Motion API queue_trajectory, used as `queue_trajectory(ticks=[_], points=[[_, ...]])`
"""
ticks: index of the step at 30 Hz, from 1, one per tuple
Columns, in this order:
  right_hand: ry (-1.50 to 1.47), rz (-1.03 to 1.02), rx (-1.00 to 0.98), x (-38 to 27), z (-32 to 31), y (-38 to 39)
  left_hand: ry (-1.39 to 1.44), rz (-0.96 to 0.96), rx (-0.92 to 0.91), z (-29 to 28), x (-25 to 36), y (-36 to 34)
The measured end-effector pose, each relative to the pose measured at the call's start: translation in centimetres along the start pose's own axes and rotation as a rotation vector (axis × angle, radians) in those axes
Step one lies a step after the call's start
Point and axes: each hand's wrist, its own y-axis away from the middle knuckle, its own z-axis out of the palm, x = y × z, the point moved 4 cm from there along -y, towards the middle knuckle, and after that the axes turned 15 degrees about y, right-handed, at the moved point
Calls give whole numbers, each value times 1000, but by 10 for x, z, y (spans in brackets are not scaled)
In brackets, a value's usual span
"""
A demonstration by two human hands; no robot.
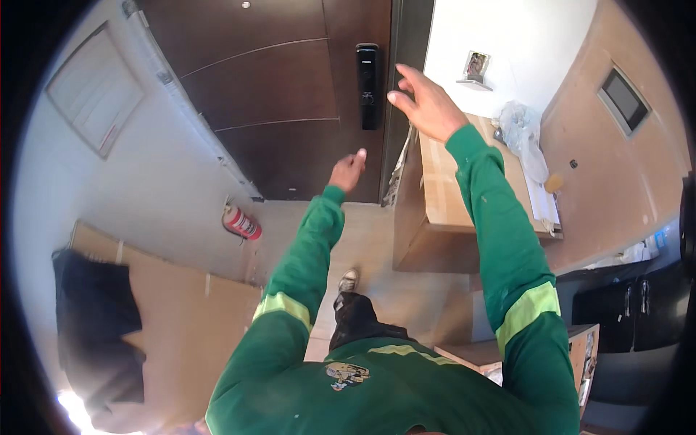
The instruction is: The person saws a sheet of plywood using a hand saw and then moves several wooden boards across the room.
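Observation:
A dark brown door stands in front of me, with a tall black electronic lock near its right edge. My right hand is raised just right of the lock, apart from it in the picture. Its thumb and fingers are spread with nothing between them, so it is open. Lower and to the left, my left hand hangs before the lower part of the door. Its fingers look curled in and the thumb points up. Nothing shows in it, though the palm side is hidden.
A wooden counter stands at right, bearing a clear plastic bag and papers. A small shelf with a picture is on the white wall. A red fire extinguisher stands at left, near a brown board with dark cloth.

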Motion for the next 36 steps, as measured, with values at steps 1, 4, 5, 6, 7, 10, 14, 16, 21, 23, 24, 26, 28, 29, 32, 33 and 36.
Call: queue_trajectory(ticks=[1,4,5,6,7,10,14,16,21,23,24,26,28,29,32,33,36], points=[[50,3,11,5,6,-29,-41,15,-4,5,8,-47],[160,28,37,11,40,-109,-143,9,112,1,7,-168],[210,54,35,21,57,-131,-181,1,124,10,9,-197],[280,66,29,33,74,-152,-210,-19,131,26,4,-216],[322,85,-22,38,92,-170,-218,-50,136,31,-5,-232],[444,91,-113,54,143,-218,-266,-128,153,39,-17,-269],[426,107,-86,84,192,-247,-82,-44,116,42,-29,-276],[332,184,-175,89,205,-251,465,-208,12,45,-39,-269],[480,80,-130,103,221,-249,494,-69,48,52,-24,-255],[454,218,-161,111,227,-237,359,19,-7,59,-26,-254],[342,385,-164,110,224,-241,277,76,-49,55,-35,-264],[164,495,-198,79,205,-252,198,174,-33,23,-62,-290],[205,464,-171,60,187,-252,250,172,-14,10,-80,-304],[229,372,-116,70,186,-249,292,129,-52,27,-80,-303],[287,308,-40,69,194,-227,381,30,-86,41,-103,-273],[341,295,13,57,191,-215,395,21,-84,37,-106,-259],[464,328,62,19,189,-174,354,-16,-69,4,-120,-195]])
